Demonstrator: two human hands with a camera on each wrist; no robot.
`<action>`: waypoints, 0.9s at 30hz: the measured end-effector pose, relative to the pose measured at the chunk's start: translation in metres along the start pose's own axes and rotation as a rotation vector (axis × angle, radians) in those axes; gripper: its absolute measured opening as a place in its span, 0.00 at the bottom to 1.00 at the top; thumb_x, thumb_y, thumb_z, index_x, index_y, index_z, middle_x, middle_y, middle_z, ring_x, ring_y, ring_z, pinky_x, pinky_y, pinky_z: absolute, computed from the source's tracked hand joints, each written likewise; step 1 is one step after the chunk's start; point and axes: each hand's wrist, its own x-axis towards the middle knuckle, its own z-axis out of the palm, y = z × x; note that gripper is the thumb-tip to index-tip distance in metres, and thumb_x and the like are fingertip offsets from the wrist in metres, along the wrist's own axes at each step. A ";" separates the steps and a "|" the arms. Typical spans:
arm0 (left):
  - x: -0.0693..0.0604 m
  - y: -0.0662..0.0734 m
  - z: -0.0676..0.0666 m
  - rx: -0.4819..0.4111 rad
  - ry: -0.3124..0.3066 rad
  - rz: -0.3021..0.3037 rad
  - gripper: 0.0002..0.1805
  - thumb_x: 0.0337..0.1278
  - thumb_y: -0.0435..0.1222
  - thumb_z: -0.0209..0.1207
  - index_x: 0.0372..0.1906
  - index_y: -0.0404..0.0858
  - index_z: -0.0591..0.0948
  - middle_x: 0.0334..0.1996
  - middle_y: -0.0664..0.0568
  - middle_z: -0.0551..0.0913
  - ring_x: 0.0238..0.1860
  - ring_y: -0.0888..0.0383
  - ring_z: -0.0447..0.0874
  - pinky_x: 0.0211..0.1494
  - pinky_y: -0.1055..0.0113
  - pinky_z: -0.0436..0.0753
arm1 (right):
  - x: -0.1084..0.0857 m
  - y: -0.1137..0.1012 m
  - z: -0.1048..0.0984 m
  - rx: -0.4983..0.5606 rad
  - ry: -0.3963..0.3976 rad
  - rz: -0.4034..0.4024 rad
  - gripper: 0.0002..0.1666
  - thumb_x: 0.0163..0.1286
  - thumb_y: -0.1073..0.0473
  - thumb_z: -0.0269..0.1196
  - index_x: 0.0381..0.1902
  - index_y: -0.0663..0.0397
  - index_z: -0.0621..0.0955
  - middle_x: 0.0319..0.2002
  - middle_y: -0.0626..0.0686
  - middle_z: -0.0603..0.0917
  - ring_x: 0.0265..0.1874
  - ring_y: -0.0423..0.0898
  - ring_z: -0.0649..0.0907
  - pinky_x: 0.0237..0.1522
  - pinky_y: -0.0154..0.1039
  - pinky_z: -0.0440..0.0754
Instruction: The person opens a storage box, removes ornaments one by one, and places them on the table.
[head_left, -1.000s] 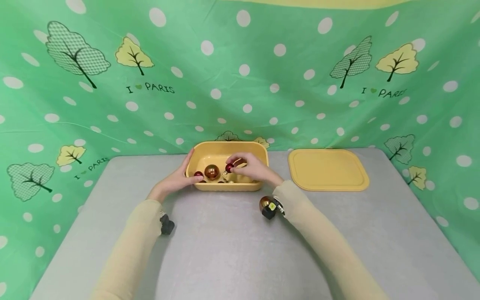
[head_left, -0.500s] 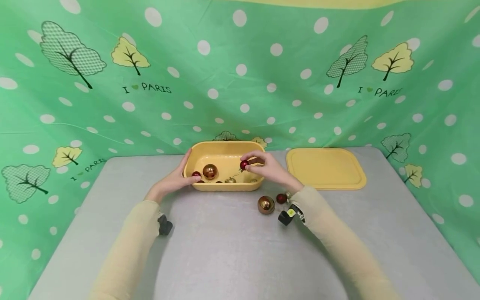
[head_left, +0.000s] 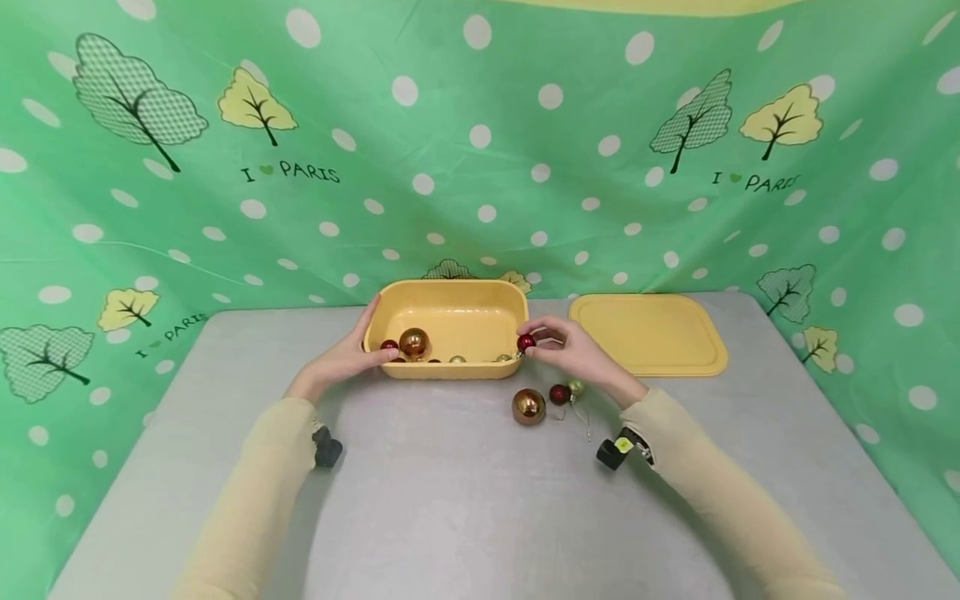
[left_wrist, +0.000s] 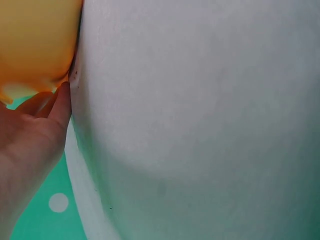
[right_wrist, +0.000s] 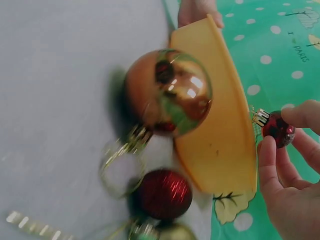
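My left hand [head_left: 337, 362] grips the left end of a yellow plastic box [head_left: 450, 372], its thumb over the front rim. In the left wrist view the fingers lie against the box's side. Just past the box's right end, my right hand [head_left: 577, 354] pinches a small shiny red Christmas bauble [head_left: 526, 342] between thumb and fingers. The right wrist view shows the bauble's gold cap facing the box. Inside the box are a large copper bauble [head_left: 414, 343], a small red bauble [head_left: 388, 345] by the left thumb, and several small ones partly hidden by the front wall.
On the grey table [head_left: 450, 500], a large copper-gold bauble [head_left: 529, 407], a dark red bauble [head_left: 559, 394] and a pale gold bauble [head_left: 576, 387] lie below the right hand. A yellow lid [head_left: 648, 335] lies at the right. Green dotted cloth [head_left: 480, 233] hangs behind.
My right hand has lifted the red bauble from inside the box and carried it right, past the box's right end. The left hand keeps its grip on the box.
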 end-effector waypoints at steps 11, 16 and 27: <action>-0.002 0.002 0.000 0.000 -0.001 -0.002 0.57 0.61 0.40 0.62 0.75 0.59 0.28 0.75 0.42 0.26 0.73 0.37 0.31 0.70 0.39 0.40 | -0.034 0.009 -0.022 -0.053 0.004 0.021 0.18 0.63 0.75 0.61 0.52 0.71 0.77 0.49 0.66 0.79 0.50 0.60 0.78 0.51 0.35 0.79; -0.001 0.002 0.000 0.004 0.001 -0.005 0.56 0.62 0.41 0.61 0.75 0.59 0.28 0.75 0.43 0.26 0.74 0.38 0.31 0.71 0.41 0.40 | -0.050 0.012 -0.033 -0.094 -0.011 0.023 0.17 0.64 0.75 0.61 0.51 0.71 0.77 0.48 0.65 0.80 0.49 0.60 0.79 0.51 0.35 0.79; -0.001 0.001 -0.001 0.012 0.000 -0.014 0.57 0.61 0.42 0.62 0.75 0.61 0.28 0.75 0.41 0.27 0.73 0.37 0.32 0.71 0.40 0.41 | -0.073 0.011 -0.043 -0.150 -0.041 -0.088 0.16 0.63 0.75 0.61 0.50 0.71 0.78 0.46 0.64 0.80 0.46 0.53 0.81 0.48 0.36 0.80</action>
